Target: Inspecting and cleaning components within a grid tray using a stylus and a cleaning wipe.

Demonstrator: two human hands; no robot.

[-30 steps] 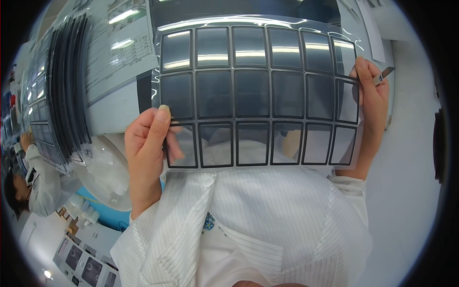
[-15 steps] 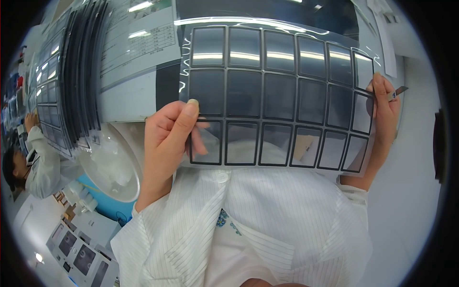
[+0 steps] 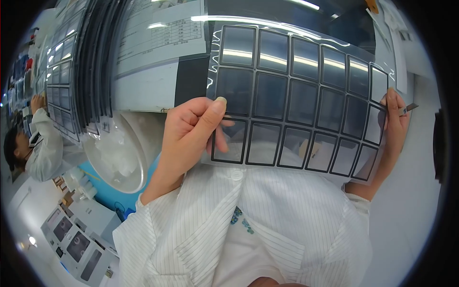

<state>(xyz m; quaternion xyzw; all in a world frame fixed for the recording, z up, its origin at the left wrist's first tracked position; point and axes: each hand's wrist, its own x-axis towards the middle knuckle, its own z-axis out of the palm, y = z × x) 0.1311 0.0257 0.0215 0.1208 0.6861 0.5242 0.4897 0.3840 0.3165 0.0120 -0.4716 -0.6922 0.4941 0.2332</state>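
A clear plastic sheet (image 3: 287,79) printed with rows of black-framed rectangles is held up in front of my chest. My left hand (image 3: 193,126) pinches its left edge, thumb on top and fingers showing through from beneath. At the opposite edge my right hand (image 3: 396,117) grips the sheet with the thumb on its face. A small craft knife blade (image 3: 409,109) sticks out from between the right hand's fingers. The sheet's upper part lies over a dark surface, and light streaks reflect across its top row.
At left stands a thick stack of similar framed sheets (image 3: 88,67). Beside it, a printed paper (image 3: 162,36) lies on the bench under a clear cover. An oval white tub (image 3: 142,162) with crumpled clear film sits below the stack. A co-worker (image 3: 45,148) in white is at far left.
The sheet and both hands now appear farther right in the picture, with the sheet's right end tilted lower. The surroundings have shifted right as well. The hold of both hands is unchanged.
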